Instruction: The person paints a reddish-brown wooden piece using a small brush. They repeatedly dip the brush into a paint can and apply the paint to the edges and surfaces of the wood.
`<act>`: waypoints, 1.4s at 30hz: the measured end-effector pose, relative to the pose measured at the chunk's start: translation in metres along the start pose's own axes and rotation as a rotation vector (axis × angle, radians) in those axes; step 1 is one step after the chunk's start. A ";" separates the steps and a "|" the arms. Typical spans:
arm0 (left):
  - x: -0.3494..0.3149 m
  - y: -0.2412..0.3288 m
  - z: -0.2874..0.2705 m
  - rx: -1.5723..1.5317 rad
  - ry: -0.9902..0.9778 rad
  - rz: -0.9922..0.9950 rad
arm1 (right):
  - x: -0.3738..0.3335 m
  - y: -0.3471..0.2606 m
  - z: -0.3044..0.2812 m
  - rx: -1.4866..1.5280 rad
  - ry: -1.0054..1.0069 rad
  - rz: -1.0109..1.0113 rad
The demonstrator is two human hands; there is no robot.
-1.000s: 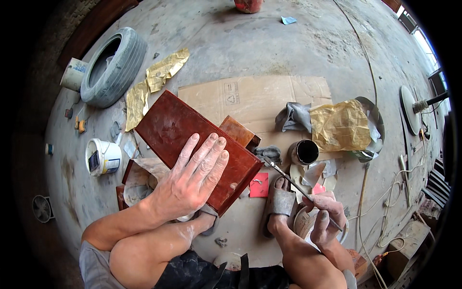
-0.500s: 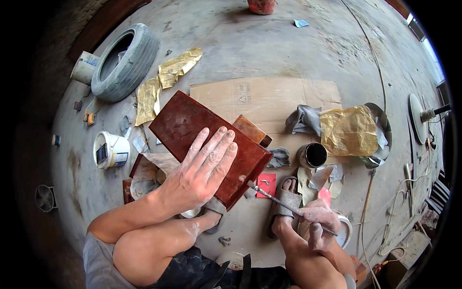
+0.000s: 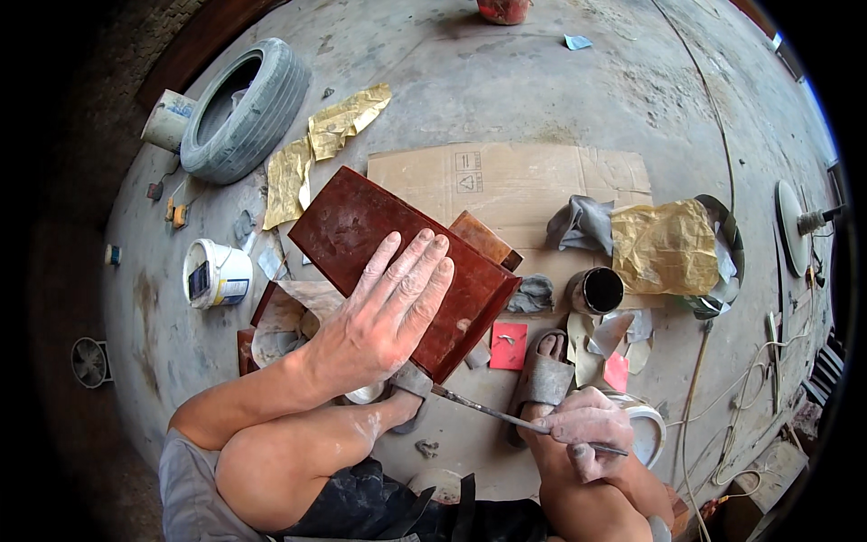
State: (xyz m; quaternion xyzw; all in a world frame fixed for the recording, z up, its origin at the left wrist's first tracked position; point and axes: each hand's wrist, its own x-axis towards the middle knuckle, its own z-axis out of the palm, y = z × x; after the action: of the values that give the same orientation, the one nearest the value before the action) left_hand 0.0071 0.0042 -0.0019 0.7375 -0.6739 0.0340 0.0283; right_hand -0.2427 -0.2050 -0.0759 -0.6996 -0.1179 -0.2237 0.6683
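A glossy red-brown wooden block (image 3: 348,217) lies slanted in front of me, with pale worn spots near its right end. Flat on its top rests my left hand (image 3: 393,312), fingers stretched out and dusty white. Pinched in the fingers of my right hand (image 3: 591,429) is a thin paintbrush (image 3: 492,412). The brush tip is at the block's near lower corner; whether it touches cannot be made out. A smaller brown wooden piece (image 3: 485,237) shows partly from behind the block.
Cardboard (image 3: 542,172) lies beyond the block. To the right are a dark open can (image 3: 598,291), yellowish sandpaper (image 3: 664,248) and grey cloths (image 3: 580,224). A white bucket (image 3: 226,274) and a tyre (image 3: 262,126) stand at left. A red packet (image 3: 508,347) lies beside my sandal.
The brush tip has moved left and nearer to me, from the block's right end edge to its near lower corner. My left hand stays on the block. The view has shifted slightly.
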 end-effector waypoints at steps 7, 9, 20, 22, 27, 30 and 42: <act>0.000 0.000 0.001 -0.004 0.006 -0.008 | 0.007 -0.003 -0.004 -0.002 -0.006 0.060; -0.001 0.000 0.001 -0.020 0.013 -0.016 | 0.009 -0.001 -0.002 0.020 -0.016 0.014; -0.002 -0.001 -0.001 -0.044 0.003 -0.026 | -0.005 0.009 0.003 -0.021 0.075 0.041; -0.001 -0.001 -0.001 -0.037 -0.004 -0.030 | 0.001 0.007 0.000 0.021 -0.028 0.003; -0.002 -0.002 -0.004 -0.066 -0.011 -0.045 | 0.004 0.004 0.005 0.034 0.010 0.025; -0.003 -0.002 -0.003 -0.084 -0.008 -0.052 | -0.005 0.006 0.001 0.088 0.006 0.137; -0.003 0.001 -0.008 -0.169 0.013 -0.085 | 0.001 0.018 0.004 -0.065 0.397 0.083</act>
State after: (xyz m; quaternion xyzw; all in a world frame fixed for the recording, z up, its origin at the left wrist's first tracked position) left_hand 0.0058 0.0075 0.0056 0.7603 -0.6421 -0.0192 0.0963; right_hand -0.2325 -0.2026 -0.0913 -0.6671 0.0521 -0.3332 0.6642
